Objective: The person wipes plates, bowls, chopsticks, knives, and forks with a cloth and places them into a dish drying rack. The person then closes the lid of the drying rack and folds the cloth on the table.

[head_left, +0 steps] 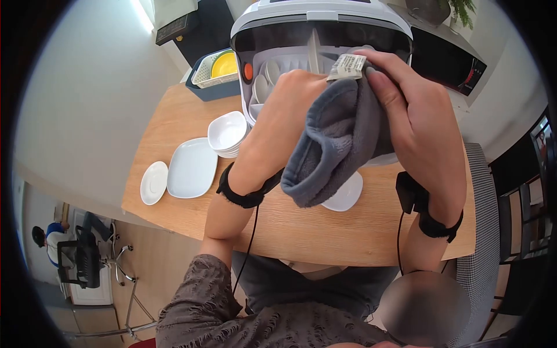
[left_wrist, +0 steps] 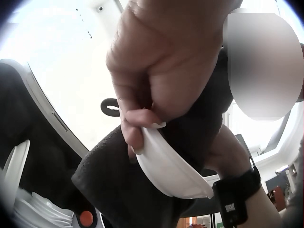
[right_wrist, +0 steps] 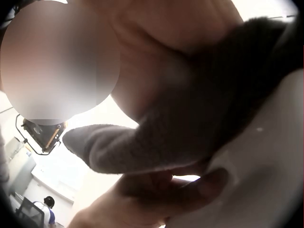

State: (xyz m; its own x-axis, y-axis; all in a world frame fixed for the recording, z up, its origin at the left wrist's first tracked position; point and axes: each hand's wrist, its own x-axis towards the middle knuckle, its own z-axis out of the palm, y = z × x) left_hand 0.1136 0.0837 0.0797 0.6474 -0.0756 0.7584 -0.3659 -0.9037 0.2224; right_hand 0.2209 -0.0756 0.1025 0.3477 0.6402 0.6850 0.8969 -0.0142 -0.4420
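Note:
A grey cloth (head_left: 348,139) with a blue-grey hem and a white label hangs in front of me, up above the table. My left hand (head_left: 284,113) pinches the rim of a white bowl (left_wrist: 166,166), which shows against the cloth in the left wrist view. In the head view the cloth hides this bowl. My right hand (head_left: 420,107) grips the cloth near its label, thumb and fingers curled over the bunched fabric. The right wrist view shows the cloth (right_wrist: 166,128) lying along the bowl's white surface (right_wrist: 266,147).
A white dish cabinet (head_left: 322,16) with its lid raised holds several white dishes (head_left: 261,88). On the wooden table (head_left: 278,238) are stacked white bowls (head_left: 227,132), a squarish plate (head_left: 192,168), a saucer (head_left: 154,183) and a white dish (head_left: 348,194). A blue basket (head_left: 214,93) stands behind.

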